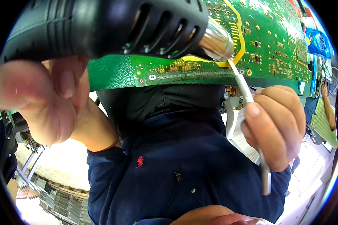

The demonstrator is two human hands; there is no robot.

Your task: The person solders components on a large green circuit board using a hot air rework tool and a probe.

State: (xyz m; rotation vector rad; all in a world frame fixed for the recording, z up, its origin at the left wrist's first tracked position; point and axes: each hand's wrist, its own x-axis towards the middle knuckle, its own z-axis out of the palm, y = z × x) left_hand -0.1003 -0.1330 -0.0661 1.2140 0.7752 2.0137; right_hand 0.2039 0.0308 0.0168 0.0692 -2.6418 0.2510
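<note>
The left hand (45, 101) was grasping the hot-air gun (97, 26) from below, its fingers curled up against the smooth black plastic; the gun's barrel was round and thick, ringed with grooves toward the rear and cut with long rounded vent slots toward the front; from it stuck out a shiny metal nozzle (219, 43), a short cylinder with a mirror-like skin.

The right hand (278, 123) was closed around a slim metal tool (245, 88), the thumb pressed along its shaft; the tool was rod-shaped, rough-textured near the front, smooth and dull silver at the back end, and tilted so that its thin pale tip lay just beside the nozzle's mouth; whether that tip touched the board could not be told.

Under both lay the circuit board (274, 33), glossy green, dotted with gold-rimmed holes and small dark parts, and crossed by an angular yellow band (241, 35); it rested on a pebbled green mat (109, 71); near the right edge was a crinkled blue packet (317, 42).
</note>
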